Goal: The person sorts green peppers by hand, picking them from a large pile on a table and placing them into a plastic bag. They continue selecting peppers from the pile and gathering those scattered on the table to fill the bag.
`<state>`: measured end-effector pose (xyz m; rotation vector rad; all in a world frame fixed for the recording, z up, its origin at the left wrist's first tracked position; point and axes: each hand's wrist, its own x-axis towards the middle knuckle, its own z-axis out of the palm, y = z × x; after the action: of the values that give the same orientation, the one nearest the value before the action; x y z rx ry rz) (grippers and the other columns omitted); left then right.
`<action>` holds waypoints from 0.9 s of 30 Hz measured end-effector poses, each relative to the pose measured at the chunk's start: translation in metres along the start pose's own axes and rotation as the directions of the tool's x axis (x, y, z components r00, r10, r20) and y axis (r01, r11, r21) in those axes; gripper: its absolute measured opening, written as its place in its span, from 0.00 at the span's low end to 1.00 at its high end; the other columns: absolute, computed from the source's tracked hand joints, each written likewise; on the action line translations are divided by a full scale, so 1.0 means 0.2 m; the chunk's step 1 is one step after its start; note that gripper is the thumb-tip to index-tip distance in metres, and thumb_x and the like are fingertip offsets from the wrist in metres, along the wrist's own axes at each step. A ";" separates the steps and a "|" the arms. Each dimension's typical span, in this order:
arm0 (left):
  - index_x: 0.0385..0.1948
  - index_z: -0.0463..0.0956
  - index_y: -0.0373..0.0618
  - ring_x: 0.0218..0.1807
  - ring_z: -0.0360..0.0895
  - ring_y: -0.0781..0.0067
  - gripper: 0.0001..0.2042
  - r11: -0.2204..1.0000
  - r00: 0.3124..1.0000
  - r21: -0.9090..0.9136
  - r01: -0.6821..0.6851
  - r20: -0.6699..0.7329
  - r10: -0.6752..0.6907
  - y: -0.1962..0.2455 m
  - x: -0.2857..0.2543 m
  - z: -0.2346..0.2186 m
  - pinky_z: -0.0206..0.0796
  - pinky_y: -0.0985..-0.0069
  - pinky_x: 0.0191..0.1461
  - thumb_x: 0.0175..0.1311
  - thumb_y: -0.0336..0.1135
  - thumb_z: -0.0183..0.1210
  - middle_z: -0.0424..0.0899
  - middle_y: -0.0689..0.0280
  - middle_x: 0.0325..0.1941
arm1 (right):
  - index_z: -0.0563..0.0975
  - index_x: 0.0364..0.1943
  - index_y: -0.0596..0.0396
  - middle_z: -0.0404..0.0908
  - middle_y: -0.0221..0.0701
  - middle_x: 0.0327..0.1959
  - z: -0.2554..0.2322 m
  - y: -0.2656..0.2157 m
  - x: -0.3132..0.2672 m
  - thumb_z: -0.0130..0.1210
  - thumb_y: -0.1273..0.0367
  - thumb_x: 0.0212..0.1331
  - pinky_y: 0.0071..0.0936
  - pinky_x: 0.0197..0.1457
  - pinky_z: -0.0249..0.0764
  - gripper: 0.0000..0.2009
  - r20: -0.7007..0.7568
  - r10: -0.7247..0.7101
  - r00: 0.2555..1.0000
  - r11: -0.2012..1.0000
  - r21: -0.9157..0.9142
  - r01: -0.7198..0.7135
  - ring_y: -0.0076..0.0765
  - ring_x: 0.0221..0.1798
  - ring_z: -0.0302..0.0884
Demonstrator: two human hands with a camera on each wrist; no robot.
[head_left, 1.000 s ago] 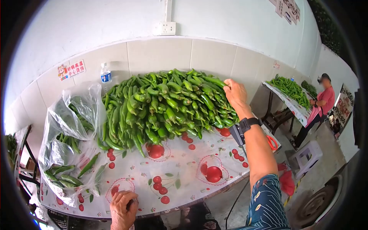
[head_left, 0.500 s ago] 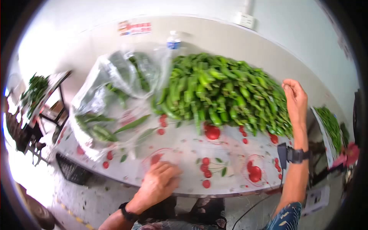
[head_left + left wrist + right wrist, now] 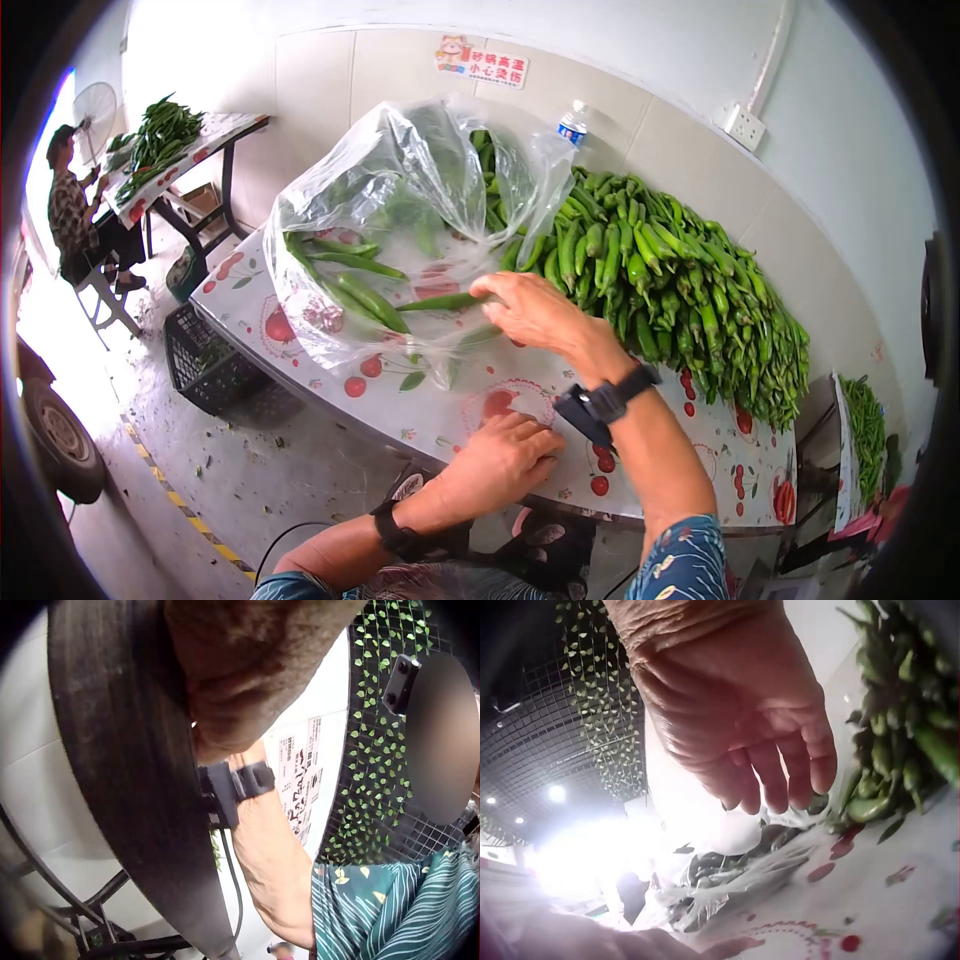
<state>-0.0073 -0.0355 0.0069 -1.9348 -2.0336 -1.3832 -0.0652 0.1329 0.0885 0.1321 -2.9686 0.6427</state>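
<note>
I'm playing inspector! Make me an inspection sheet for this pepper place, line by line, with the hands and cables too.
Surface: table with red cherries printed on its top.
Job's things: a big pile of green peppers; a clear bag with a few more inside.
Clutter: a bottle behind the pile; a black crate low down beside the table.
Hands: right hand at the end of one pepper, grip unclear; left hand near the table's front edge.
Cables: a thin black cable hangs from a wrist camera.
Surroundings: a person sits at another table; a fan stands behind.
</note>
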 end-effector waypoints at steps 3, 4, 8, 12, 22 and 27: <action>0.39 0.76 0.44 0.44 0.75 0.59 0.12 1.000 1.000 -0.011 -0.007 -0.025 0.007 0.00 0.00 0.00 0.67 0.65 0.50 0.52 0.31 0.61 0.78 0.62 0.37 | 0.76 0.48 0.61 0.79 0.46 0.48 0.05 -0.03 0.10 0.56 0.69 0.53 0.40 0.58 0.70 0.18 0.037 0.022 0.999 0.998 -0.055 -0.020 0.51 0.52 0.76; 0.39 0.76 0.44 0.43 0.75 0.59 0.12 1.000 0.999 -0.021 -0.016 -0.033 0.015 0.00 0.00 -0.01 0.67 0.65 0.49 0.52 0.31 0.61 0.78 0.62 0.36 | 0.76 0.47 0.61 0.80 0.46 0.46 0.07 -0.03 0.11 0.57 0.68 0.51 0.39 0.58 0.71 0.18 0.066 0.036 0.997 0.997 -0.072 -0.031 0.50 0.52 0.77; 0.39 0.75 0.45 0.42 0.74 0.60 0.12 0.999 0.998 -0.030 -0.022 -0.053 0.020 -0.01 -0.01 0.00 0.67 0.65 0.48 0.52 0.31 0.61 0.77 0.63 0.35 | 0.79 0.43 0.60 0.82 0.46 0.41 0.06 -0.01 0.10 0.59 0.67 0.47 0.38 0.54 0.72 0.17 0.140 0.075 0.987 0.994 -0.095 -0.062 0.50 0.48 0.79; 0.39 0.75 0.45 0.40 0.74 0.60 0.12 0.999 0.997 -0.026 -0.035 -0.074 0.033 -0.01 -0.01 0.00 0.67 0.65 0.47 0.51 0.31 0.61 0.76 0.64 0.33 | 0.77 0.41 0.62 0.81 0.44 0.39 0.04 -0.01 0.04 0.58 0.69 0.51 0.34 0.46 0.74 0.14 0.191 0.155 0.969 0.987 0.018 -0.162 0.43 0.41 0.80; 0.40 0.77 0.47 0.51 0.74 0.54 0.16 0.988 0.971 0.147 0.038 -0.238 -0.002 -0.04 0.00 -0.30 0.66 0.62 0.56 0.47 0.27 0.65 0.78 0.60 0.47 | 0.79 0.35 0.60 0.82 0.39 0.31 0.08 0.08 -0.17 0.56 0.71 0.55 0.33 0.40 0.75 0.07 -0.125 0.132 0.983 0.989 -0.051 -0.139 0.40 0.32 0.80; 0.44 0.75 0.47 0.53 0.73 0.59 0.18 0.811 0.950 0.505 0.296 -0.244 -0.195 -0.21 -0.03 -0.44 0.49 0.57 0.67 0.48 0.30 0.63 0.79 0.60 0.45 | 0.79 0.35 0.60 0.82 0.39 0.31 0.11 0.12 -0.15 0.53 0.70 0.57 0.35 0.40 0.75 0.08 -0.235 -0.024 0.972 0.999 -0.027 0.019 0.44 0.32 0.80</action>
<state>-0.0875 -0.0846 0.0343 -1.2995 -2.3124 -0.8310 -0.0398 0.1466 0.0557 0.0797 -2.7422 0.5747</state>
